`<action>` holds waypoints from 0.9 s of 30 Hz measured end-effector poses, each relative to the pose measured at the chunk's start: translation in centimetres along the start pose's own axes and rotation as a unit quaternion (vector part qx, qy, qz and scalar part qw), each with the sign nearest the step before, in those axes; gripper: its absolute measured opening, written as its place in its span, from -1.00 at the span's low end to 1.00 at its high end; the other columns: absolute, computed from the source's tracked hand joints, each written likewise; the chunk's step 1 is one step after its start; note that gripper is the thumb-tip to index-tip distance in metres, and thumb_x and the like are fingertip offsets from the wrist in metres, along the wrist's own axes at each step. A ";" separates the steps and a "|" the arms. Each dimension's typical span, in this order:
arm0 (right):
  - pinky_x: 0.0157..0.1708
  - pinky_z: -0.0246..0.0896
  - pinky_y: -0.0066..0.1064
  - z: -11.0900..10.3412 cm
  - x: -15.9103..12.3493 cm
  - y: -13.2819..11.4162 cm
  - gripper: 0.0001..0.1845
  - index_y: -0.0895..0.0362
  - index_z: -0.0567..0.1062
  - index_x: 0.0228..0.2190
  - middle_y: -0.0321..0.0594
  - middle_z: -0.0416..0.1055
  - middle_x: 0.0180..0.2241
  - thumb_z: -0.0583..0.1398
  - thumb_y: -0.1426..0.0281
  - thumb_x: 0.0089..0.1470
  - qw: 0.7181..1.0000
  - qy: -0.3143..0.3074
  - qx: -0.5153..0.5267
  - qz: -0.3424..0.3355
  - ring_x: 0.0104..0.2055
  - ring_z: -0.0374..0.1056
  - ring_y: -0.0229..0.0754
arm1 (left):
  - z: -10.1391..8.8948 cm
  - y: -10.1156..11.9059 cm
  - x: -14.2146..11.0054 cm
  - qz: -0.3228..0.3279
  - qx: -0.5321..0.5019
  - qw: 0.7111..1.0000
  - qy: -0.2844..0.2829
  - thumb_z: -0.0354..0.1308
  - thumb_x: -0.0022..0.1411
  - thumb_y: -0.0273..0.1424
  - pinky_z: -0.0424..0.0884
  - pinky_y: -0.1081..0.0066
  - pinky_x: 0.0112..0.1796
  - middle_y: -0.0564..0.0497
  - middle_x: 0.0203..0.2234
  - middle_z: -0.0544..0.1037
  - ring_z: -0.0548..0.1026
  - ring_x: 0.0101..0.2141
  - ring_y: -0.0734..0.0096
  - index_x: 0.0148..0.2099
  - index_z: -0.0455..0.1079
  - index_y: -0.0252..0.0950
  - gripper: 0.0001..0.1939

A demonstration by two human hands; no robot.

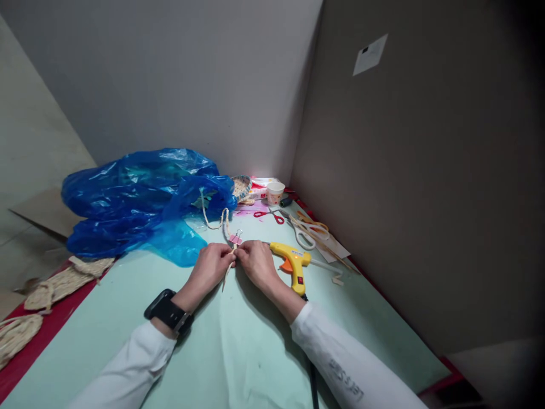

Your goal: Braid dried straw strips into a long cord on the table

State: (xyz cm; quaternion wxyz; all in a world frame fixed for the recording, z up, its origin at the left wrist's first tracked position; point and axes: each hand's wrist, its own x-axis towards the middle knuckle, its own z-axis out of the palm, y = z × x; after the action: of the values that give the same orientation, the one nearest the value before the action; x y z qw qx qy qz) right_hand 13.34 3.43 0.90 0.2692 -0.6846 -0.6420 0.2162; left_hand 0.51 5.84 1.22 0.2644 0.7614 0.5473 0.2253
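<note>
My left hand [213, 263] and my right hand [257, 262] meet at the middle of the table, fingertips pinched on a pale braided cord [227, 275]. Its loose tail hangs down between them toward me. Just beyond the fingertips a pink binder clip [235, 239] grips the cord. From there a twisted length of cord [206, 218] runs back into a blue plastic bag [140, 199]. Close by on the right of my right hand lies a yellow glue gun [293, 258] with an orange trigger. My fingers partly hide the pinched section of the cord.
Red scissors [279, 218], white scissors [304, 237], a paper cup [275, 193] and a small woven basket [242, 187] stand or lie at the back. Thin sticks [336, 254] lie at the right. Braided bundles [63, 287] rest along the left edge. Walls enclose the back and right.
</note>
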 end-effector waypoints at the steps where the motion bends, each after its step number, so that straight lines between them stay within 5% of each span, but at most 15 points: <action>1: -0.38 0.04 -0.45 0.1 0.0 -0.1 -0.73 0.17 0.58 -0.39 -0.09 0.54 -0.40 0.08 0.41 0.12 1.000 0.002 0.000 0.007 -0.32 0.39 -0.16 | 0.0 0.2 -0.2 0.007 0.011 1.000 0.003 0.05 0.13 -0.38 0.08 0.44 -0.47 0.07 -0.68 0.42 0.33 -0.52 0.40 -0.58 0.41 -0.33 -0.72; 9: -0.35 0.04 -0.35 0.5 -0.2 -0.3 -0.73 0.24 0.50 -0.25 0.08 0.51 -0.28 0.03 0.43 0.13 1.000 0.007 -0.013 0.022 -0.21 0.39 0.02 | -0.6 0.9 -0.8 0.010 0.112 0.993 0.032 0.00 0.17 -0.39 0.10 0.40 -0.42 -0.17 -0.49 0.58 0.44 -0.40 0.24 -0.46 0.49 -0.33 -0.72; 15: -0.38 0.05 -0.42 0.2 0.5 0.2 -0.81 0.19 0.51 -0.41 -0.10 0.49 -0.45 0.09 0.51 0.00 0.998 -0.001 0.062 0.026 -0.34 0.36 -0.13 | 0.2 2.0 -2.1 0.001 0.143 0.990 0.010 -0.07 0.21 -0.46 0.15 0.41 -0.42 -0.13 -0.49 0.58 0.47 -0.42 0.27 -0.44 0.46 -0.32 -0.70; 22: -0.55 0.02 -0.54 0.3 1.2 1.2 -0.82 0.21 0.49 -0.54 -0.31 0.36 -0.62 0.07 0.54 -0.13 0.977 -0.038 0.205 0.049 -0.55 0.23 -0.31 | 2.9 4.2 -4.6 0.004 0.166 0.986 0.000 -0.15 0.25 -0.55 0.19 0.31 -0.34 -0.31 -0.28 0.58 0.53 -0.33 0.12 -0.09 0.44 -0.40 -0.65; 27: -0.59 0.01 -0.54 0.4 1.5 1.6 -0.82 0.22 0.48 -0.57 -0.32 0.34 -0.67 0.08 0.52 -0.14 0.966 -0.051 0.248 0.060 -0.63 0.16 -0.35 | 0.5 3.7 -3.7 -0.020 0.109 0.994 -0.002 0.03 0.20 -0.32 0.19 0.30 -0.35 -0.22 -0.44 0.55 0.49 -0.35 0.09 -0.45 0.43 -0.31 -0.74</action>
State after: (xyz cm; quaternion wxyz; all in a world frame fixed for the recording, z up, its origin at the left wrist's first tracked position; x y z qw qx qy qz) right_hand 14.42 4.95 -0.40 0.3839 -0.6216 -0.5389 0.4193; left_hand 2.33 1.28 3.08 0.1849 0.7750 0.5834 0.1575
